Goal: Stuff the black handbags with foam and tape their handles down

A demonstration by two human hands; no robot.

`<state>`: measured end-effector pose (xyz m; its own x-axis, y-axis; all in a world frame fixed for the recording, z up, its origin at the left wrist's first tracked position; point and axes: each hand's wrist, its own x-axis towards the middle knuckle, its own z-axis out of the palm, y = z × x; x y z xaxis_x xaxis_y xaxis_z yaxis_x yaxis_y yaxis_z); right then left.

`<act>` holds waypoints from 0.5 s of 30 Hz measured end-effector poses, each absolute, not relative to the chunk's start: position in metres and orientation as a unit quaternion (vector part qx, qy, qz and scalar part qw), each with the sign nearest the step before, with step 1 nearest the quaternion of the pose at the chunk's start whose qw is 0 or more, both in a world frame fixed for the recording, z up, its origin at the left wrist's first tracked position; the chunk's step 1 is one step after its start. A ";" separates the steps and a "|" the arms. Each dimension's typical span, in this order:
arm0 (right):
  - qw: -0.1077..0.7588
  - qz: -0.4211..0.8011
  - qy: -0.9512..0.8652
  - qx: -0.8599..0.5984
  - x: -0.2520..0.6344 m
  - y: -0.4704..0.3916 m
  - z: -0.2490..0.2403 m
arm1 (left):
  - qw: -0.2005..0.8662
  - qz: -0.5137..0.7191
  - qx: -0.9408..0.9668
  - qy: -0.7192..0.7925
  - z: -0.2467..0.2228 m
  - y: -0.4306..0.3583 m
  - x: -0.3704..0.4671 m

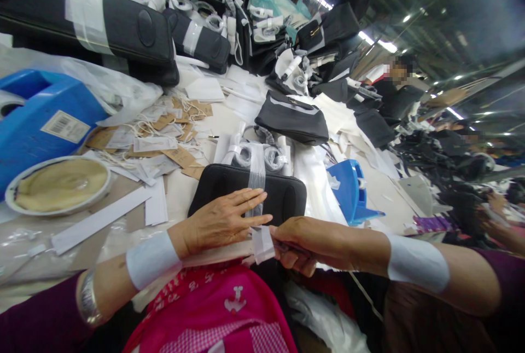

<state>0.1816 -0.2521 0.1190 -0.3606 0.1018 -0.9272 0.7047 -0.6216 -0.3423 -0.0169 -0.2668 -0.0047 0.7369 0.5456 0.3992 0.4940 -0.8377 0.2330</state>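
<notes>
A black bag [233,178] lies in front of me, with a translucent white strip [257,164] wrapped over its middle. My left hand [227,216] rests on the bag's near side with its fingers stretched out beside the strip. By the bag's near edge, my right hand [293,238] is closed, thumb and fingers at the loose white end [262,246] of the strip. Something greyish shows among the right fingers, too small to name. Wrapped white rolls [270,157] stick out behind the bag. A pink apron [233,309] covers my lap.
Paper tags with strings [164,137] lie left of the bag, near a round dish [57,186] and a blue tape dispenser [45,117]. Another blue dispenser [348,191] stands at right. Behind are a black pouch [291,117] and stacked black bags [123,30]. People sit farther right.
</notes>
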 end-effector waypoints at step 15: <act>0.201 -0.712 0.413 0.531 0.180 -0.257 0.126 | 0.042 0.231 0.931 0.278 -0.005 -0.267 -0.016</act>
